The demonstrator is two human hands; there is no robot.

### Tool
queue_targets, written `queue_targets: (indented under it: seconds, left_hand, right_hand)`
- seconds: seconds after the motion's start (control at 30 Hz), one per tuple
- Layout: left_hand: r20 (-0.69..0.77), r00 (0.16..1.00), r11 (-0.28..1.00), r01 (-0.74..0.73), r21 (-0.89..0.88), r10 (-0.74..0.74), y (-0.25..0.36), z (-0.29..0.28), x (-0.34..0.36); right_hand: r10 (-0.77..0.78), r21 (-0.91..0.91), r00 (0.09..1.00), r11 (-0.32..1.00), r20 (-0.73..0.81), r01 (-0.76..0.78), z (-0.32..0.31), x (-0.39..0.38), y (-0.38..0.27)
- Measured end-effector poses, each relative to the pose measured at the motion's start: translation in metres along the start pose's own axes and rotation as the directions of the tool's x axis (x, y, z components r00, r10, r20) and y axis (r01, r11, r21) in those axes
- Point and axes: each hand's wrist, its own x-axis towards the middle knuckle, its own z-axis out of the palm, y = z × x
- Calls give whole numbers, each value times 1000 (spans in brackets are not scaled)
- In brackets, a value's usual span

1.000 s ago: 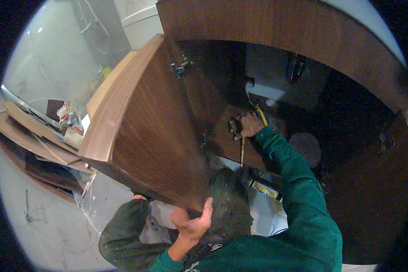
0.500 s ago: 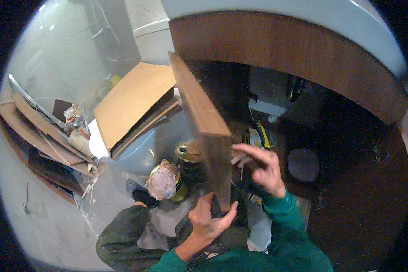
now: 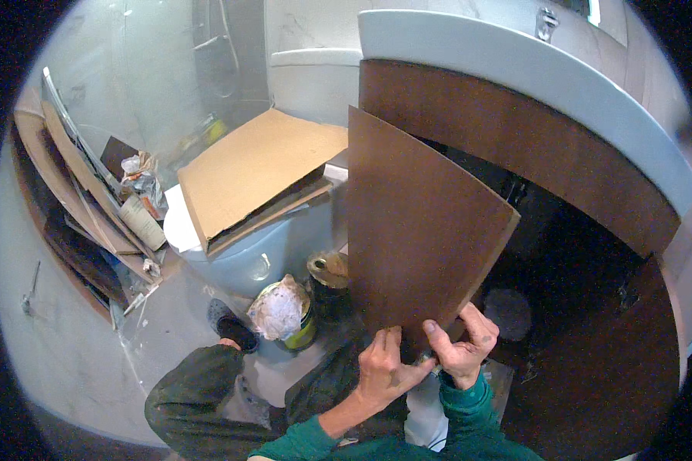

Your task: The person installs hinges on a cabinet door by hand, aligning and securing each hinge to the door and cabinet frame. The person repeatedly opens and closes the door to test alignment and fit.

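A brown curved cabinet door (image 3: 419, 223) stands swung out in front of the vanity, its lower edge between my hands. My left hand (image 3: 392, 365) is closed on that edge from the left, fingers bent against the wood. My right hand (image 3: 461, 346) is closed on the lower right corner, thumb pressed on the face, other fingers curled round the edge. A small metallic piece (image 3: 425, 357) shows between my hands, too small to name. Behind the door is the dark cabinet interior (image 3: 561, 261), its contents mostly hidden.
The white basin (image 3: 515, 46) tops the vanity. Left of the door, cardboard (image 3: 257, 173) lies on a toilet (image 3: 246, 265). Two cans (image 3: 300, 332) (image 3: 326, 273), one topped with crumpled material, stand by my feet. Boards (image 3: 84, 184) lean at far left; another cabinet door (image 3: 599, 369) is at right.
The door has swung right and now shows its broad face. My right hand has come out of the cabinet onto the door beside my left hand. The view has shifted.
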Motion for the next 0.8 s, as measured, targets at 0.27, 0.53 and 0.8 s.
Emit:
queue_targets:
  seconds: [0.27,0.53,0.8]
  left_hand:
    - [75,994,962,102,-254,-86,-54,-19,-13]
    - [285,855,899,434,63,-433,-172,-131,-33]
    - [431,512,669,572,475,-743,-260,-207,-75]
  right_hand:
    - [-47,-221,981,975,-190,4,13,-17,10]
    - [4,-260,944,961,-329,-94,22,-17,17]
    - [9,-281,929,952,-371,-122,27,-12,34]
